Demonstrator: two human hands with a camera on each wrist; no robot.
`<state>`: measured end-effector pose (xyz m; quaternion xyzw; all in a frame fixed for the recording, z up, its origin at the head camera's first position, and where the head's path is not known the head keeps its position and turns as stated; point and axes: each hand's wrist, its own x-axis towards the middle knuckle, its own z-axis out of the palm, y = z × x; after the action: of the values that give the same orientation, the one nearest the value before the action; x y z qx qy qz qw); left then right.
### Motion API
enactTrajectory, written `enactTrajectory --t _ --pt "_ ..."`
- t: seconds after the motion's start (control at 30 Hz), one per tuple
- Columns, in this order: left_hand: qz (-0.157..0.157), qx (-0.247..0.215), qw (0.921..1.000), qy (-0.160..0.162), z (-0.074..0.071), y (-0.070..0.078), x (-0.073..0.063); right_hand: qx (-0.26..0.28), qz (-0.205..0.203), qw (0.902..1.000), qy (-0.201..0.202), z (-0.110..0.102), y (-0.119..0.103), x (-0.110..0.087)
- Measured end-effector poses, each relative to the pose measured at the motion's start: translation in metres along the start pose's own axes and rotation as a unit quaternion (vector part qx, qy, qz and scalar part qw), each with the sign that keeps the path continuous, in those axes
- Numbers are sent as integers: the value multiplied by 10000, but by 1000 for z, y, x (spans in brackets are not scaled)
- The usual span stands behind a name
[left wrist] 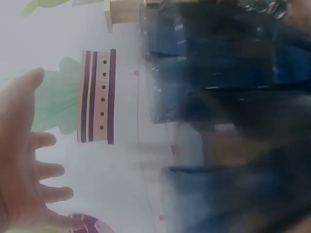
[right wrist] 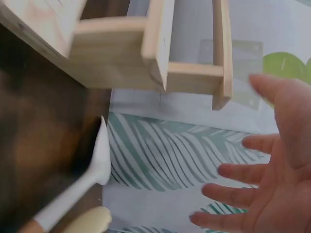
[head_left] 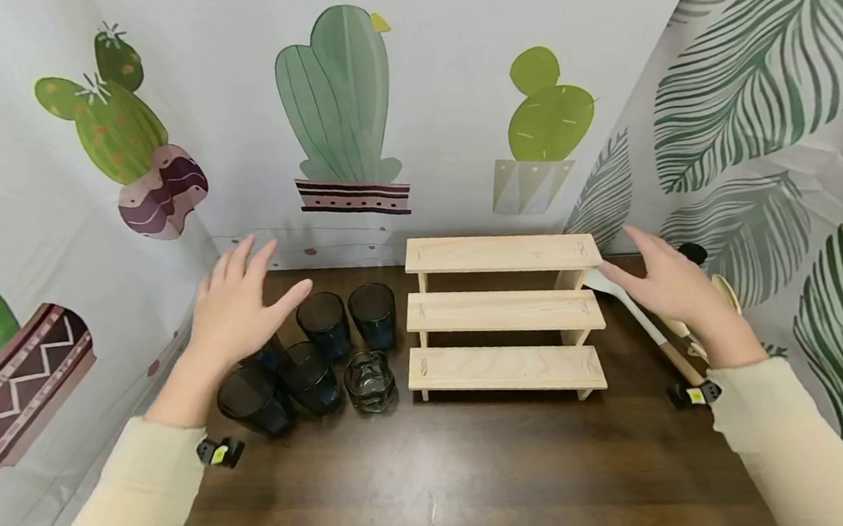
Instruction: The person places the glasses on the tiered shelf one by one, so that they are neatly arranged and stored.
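My left hand point(head_left: 233, 309) hovers over the dark drinking glasses at the left, its fingers spread and holding nothing. Several dark blue glasses point(head_left: 375, 317) stand grouped on the table, and one is partly hidden beneath the hand. In front of them sits a small clear glass point(head_left: 369, 382). A three-step wooden shelf point(head_left: 506, 364) stands right of the glasses. Beside its top step, my right hand point(head_left: 667, 279) is raised with fingers apart and holds nothing. The right wrist view shows that hand point(right wrist: 272, 179) away from the shelf point(right wrist: 112, 48).
Under the right forearm lies a white spatula point(head_left: 640, 319) with a wooden handle, close to other utensils, including a pale spoon point(head_left: 725, 293). The brown table point(head_left: 425, 480) meets a cactus-print cloth point(head_left: 446, 110) behind and a leaf-print cloth point(head_left: 774, 82) at the right.
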<state>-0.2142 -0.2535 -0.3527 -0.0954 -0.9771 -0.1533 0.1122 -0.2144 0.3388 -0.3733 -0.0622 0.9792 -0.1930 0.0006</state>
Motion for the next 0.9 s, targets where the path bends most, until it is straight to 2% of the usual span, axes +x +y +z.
enactTrajectory --t 0.13,0.3,0.4,0.5,0.6,0.63,0.73,0.8,0.9 --pt "-42 -414 9964 739 5 -11 -31 228 287 9993 124 16 -1 -25" --pt "-195 -884 9854 1439 19 -21 -73 552 571 9966 228 40 -3 -53" --pt "-303 -1108 9789 1688 30 -26 -94 888 738 9933 71 56 0 -66" --pt "-517 -1314 9743 1756 42 -30 -114 1311 863 9873 -253 71 5 -74" --pt "-783 -1552 9704 1678 54 -33 -129 2133 916 9708 -605 86 9 -78" --pt "-880 -1645 9687 1641 58 -34 -133 2453 920 9623 -734 90 11 -78" --pt "-1119 -1952 9635 1453 70 -37 -140 3492 1011 9261 -1014 100 12 -78" --pt "-1235 -2171 9594 1311 77 -39 -143 3935 1070 9056 -1166 105 12 -76" --pt "-1331 -2429 9542 1128 85 -41 -147 4279 1160 8870 -1294 111 12 -74"
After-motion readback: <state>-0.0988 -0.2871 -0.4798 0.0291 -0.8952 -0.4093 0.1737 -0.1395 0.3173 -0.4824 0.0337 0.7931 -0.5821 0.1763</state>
